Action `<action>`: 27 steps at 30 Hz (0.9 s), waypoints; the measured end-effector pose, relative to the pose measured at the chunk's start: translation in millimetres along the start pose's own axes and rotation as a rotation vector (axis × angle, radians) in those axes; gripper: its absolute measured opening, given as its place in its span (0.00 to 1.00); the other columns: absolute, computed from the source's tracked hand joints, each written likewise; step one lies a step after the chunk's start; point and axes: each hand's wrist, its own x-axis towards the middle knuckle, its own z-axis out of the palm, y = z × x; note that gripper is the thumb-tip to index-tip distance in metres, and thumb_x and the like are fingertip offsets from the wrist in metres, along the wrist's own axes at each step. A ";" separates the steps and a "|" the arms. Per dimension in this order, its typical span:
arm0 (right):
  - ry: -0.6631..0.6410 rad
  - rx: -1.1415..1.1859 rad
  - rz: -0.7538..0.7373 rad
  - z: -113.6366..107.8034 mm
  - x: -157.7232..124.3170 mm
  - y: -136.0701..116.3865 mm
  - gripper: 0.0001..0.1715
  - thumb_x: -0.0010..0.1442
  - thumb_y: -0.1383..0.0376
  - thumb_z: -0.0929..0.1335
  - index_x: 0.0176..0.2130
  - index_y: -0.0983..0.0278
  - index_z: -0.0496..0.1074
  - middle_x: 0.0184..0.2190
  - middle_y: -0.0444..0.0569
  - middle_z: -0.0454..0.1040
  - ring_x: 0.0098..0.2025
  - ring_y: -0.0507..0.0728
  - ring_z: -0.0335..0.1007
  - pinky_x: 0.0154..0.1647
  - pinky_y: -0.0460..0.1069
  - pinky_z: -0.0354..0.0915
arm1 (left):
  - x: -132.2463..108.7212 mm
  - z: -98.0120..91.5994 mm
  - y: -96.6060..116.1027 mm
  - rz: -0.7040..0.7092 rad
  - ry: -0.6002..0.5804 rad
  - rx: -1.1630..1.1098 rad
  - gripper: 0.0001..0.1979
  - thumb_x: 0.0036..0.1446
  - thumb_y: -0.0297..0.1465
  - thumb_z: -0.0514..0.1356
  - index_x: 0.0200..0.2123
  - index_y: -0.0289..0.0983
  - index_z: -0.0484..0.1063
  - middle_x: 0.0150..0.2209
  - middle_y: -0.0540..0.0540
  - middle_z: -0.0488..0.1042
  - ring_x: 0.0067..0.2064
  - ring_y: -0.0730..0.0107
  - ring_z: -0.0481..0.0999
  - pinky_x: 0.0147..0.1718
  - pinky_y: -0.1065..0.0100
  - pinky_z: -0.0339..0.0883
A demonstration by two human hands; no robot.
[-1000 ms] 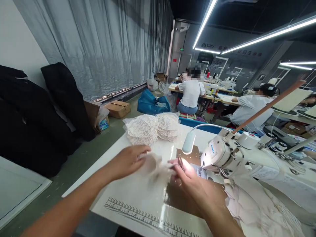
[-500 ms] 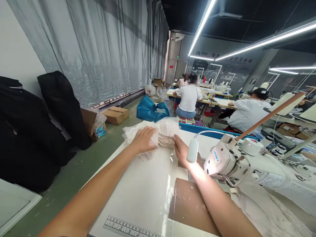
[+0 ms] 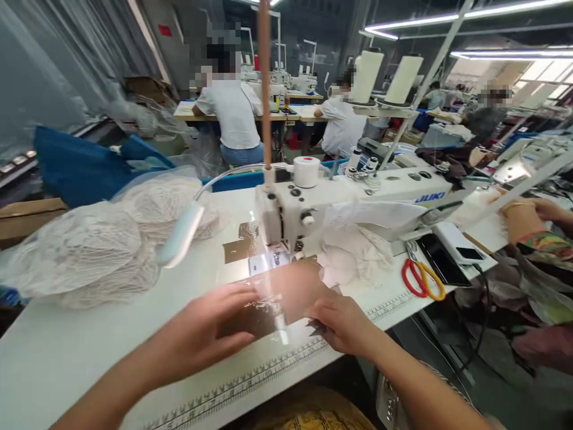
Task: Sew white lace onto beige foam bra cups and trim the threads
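Note:
My left hand [image 3: 203, 331] hovers over or rests on the near side of a brown sheet [image 3: 295, 283] under clear film, fingers stretched and thumb apart, holding nothing. At the sheet's right end, my right hand [image 3: 344, 325] is closed, its fingers curled in beside small dark ragged bits; what they grip is hidden. Just beyond stands a white sewing machine [image 3: 286, 209], its needle area lit. Off-white, crumpled fabric [image 3: 353, 254] lies right of the needle. Two bundles of whitish lacy fabric, a nearer one [image 3: 85, 251] and a farther one [image 3: 156, 203], sit at the table's left.
A lamp [image 3: 181, 233] on a bent neck hangs left of the machine. Red-and-yellow-handled scissors [image 3: 423, 279], a dark phone [image 3: 443, 260] and a white device [image 3: 461, 242] lie at the right. A ruler strip [image 3: 250, 382] follows the front edge. A co-worker's arm [image 3: 528, 218] shows at the right.
The view has swung right. Both hands have left the lacy bundles, which now lie at the left, and have come back to the brown sheet before the machine.

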 end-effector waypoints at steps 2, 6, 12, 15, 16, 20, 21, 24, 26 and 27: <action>0.038 0.012 0.048 -1.8 -22.2 9.8 0.21 0.50 0.73 0.64 0.45 0.62 0.70 0.35 0.50 0.77 0.36 0.57 0.72 0.33 0.49 0.64 | 38.3 19.7 35.4 0.106 -0.071 -0.045 0.22 0.61 0.38 0.56 0.58 0.45 0.64 0.59 0.44 0.65 0.58 0.57 0.67 0.55 0.61 0.66; 0.137 -0.009 0.083 -10.7 -48.1 25.2 0.23 0.50 0.73 0.63 0.46 0.61 0.70 0.36 0.50 0.76 0.36 0.56 0.72 0.34 0.48 0.66 | 122.0 60.7 71.0 0.213 0.084 -0.008 0.22 0.63 0.32 0.52 0.60 0.39 0.61 0.63 0.40 0.59 0.64 0.54 0.58 0.61 0.53 0.59; 0.276 -0.096 0.145 -29.0 -53.7 49.7 0.25 0.50 0.75 0.63 0.47 0.63 0.69 0.47 0.54 0.74 0.41 0.56 0.75 0.36 0.48 0.70 | 217.7 100.5 51.1 0.042 0.331 0.026 0.29 0.55 0.21 0.50 0.62 0.32 0.60 0.66 0.36 0.53 0.66 0.52 0.54 0.63 0.52 0.55; 0.267 -0.153 0.176 -32.7 -47.9 61.7 0.24 0.54 0.73 0.63 0.51 0.63 0.68 0.57 0.56 0.69 0.46 0.59 0.75 0.40 0.50 0.72 | 236.6 97.9 39.3 0.016 0.317 -0.013 0.26 0.56 0.21 0.49 0.58 0.35 0.66 0.60 0.41 0.65 0.61 0.58 0.66 0.60 0.55 0.61; 0.258 -0.160 0.176 -32.9 -45.9 64.9 0.24 0.55 0.72 0.63 0.51 0.63 0.68 0.59 0.56 0.67 0.46 0.60 0.75 0.40 0.52 0.73 | 238.8 95.7 37.8 0.019 0.331 -0.025 0.24 0.56 0.22 0.49 0.55 0.36 0.68 0.57 0.42 0.69 0.58 0.59 0.69 0.58 0.55 0.63; 0.248 -0.135 0.173 -31.9 -41.8 72.2 0.24 0.56 0.73 0.62 0.52 0.66 0.68 0.60 0.58 0.65 0.46 0.60 0.75 0.40 0.52 0.74 | 236.2 89.2 46.1 0.101 0.465 -0.082 0.16 0.58 0.26 0.52 0.47 0.35 0.74 0.45 0.42 0.78 0.47 0.61 0.76 0.49 0.58 0.71; 0.256 -0.130 0.178 -31.8 -41.8 72.7 0.25 0.55 0.73 0.62 0.52 0.66 0.68 0.60 0.58 0.65 0.47 0.60 0.75 0.40 0.52 0.74 | 234.1 88.6 51.7 0.150 0.523 -0.108 0.14 0.58 0.27 0.53 0.44 0.35 0.75 0.42 0.42 0.78 0.45 0.62 0.76 0.47 0.59 0.71; 0.276 -0.137 0.200 -32.0 -42.8 73.0 0.28 0.53 0.74 0.62 0.54 0.65 0.68 0.61 0.56 0.64 0.49 0.59 0.74 0.40 0.50 0.74 | 227.0 87.3 72.8 0.309 0.649 -0.202 0.08 0.58 0.27 0.56 0.39 0.35 0.74 0.41 0.41 0.77 0.46 0.63 0.75 0.47 0.60 0.70; 0.275 -0.155 0.214 -31.8 -43.1 72.9 0.28 0.53 0.74 0.62 0.54 0.65 0.68 0.60 0.57 0.66 0.47 0.60 0.75 0.38 0.51 0.74 | 221.9 85.6 86.1 0.369 0.649 -0.261 0.07 0.60 0.27 0.54 0.40 0.35 0.71 0.42 0.41 0.76 0.47 0.64 0.74 0.46 0.63 0.70; 0.273 -0.165 0.221 -31.4 -43.1 72.8 0.27 0.53 0.73 0.63 0.53 0.66 0.69 0.58 0.58 0.67 0.46 0.61 0.75 0.38 0.52 0.74 | 219.4 84.5 91.1 0.378 0.639 -0.265 0.07 0.61 0.26 0.53 0.41 0.36 0.70 0.43 0.42 0.76 0.47 0.65 0.75 0.45 0.64 0.70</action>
